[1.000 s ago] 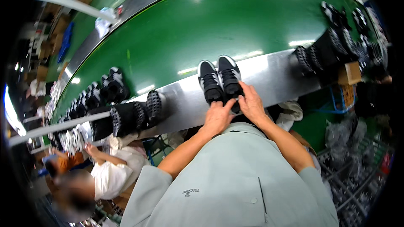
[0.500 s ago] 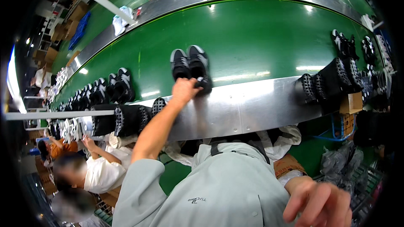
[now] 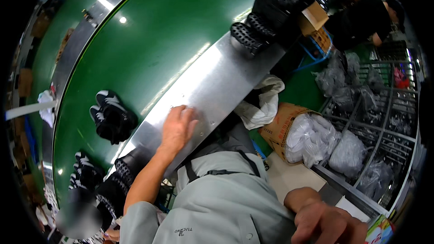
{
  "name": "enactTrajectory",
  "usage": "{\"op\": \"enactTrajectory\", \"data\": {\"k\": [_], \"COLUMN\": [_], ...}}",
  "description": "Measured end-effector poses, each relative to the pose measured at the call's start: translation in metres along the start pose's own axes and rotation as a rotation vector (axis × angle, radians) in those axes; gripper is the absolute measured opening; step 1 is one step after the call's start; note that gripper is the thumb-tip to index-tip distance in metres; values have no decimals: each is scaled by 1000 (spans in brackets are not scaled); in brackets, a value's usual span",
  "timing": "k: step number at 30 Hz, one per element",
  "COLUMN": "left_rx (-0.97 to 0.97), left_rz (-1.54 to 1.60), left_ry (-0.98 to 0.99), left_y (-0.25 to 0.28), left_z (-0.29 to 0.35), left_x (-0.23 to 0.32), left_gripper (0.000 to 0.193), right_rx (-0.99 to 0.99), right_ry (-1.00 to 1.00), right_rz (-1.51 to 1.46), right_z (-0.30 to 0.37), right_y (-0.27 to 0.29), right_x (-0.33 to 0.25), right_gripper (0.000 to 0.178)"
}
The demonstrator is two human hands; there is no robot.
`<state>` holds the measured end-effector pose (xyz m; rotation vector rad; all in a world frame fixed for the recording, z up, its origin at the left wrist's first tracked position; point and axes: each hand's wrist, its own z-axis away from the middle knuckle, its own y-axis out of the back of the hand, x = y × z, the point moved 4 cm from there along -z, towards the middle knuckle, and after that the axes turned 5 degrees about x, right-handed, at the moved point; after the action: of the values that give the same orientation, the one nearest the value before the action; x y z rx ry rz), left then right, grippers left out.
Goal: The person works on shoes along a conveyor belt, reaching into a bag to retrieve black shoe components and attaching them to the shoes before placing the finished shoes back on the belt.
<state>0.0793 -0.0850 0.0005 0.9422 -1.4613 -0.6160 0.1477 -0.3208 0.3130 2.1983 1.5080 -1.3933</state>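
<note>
My left hand (image 3: 178, 129) is over the bare metal ledge (image 3: 199, 95), empty, with its fingers stretched out. On the green belt (image 3: 158, 40) to its left stands a pair of black-and-grey sneakers (image 3: 112, 116), apart from the hand. Low at the right, in front of my body, hangs my right hand (image 3: 327, 223). Its fingers are loosely bent and apart, and I see nothing in them.
Dark shoe lasts or boots with studded soles (image 3: 246, 36) lie at the ledge's far end, and more studded ones (image 3: 122, 174) near my left arm. A brown sack (image 3: 282, 129) with clear plastic stands right, beside a metal rack (image 3: 384, 131). A person in black (image 3: 357, 22) is beyond.
My left hand has let go of the sneakers and come back over the metal ledge. The view has swung right, bringing the sack and rack into sight. My right hand stays low and empty.
</note>
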Motion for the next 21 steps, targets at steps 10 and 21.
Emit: {"op": "enactTrajectory", "data": {"k": [10, 21], "left_rx": [-323, -263], "left_rz": [-104, -207], "left_ry": [-472, -350], "left_y": [-135, -142], "left_z": [-69, -53], "left_x": [50, 41], "left_gripper": [81, 75], "right_rx": [298, 45], "right_ry": [183, 123], "right_rz": [163, -133], "right_z": [38, 31], "right_y": [11, 96], "right_x": [4, 58], "right_gripper": [29, 25]}}
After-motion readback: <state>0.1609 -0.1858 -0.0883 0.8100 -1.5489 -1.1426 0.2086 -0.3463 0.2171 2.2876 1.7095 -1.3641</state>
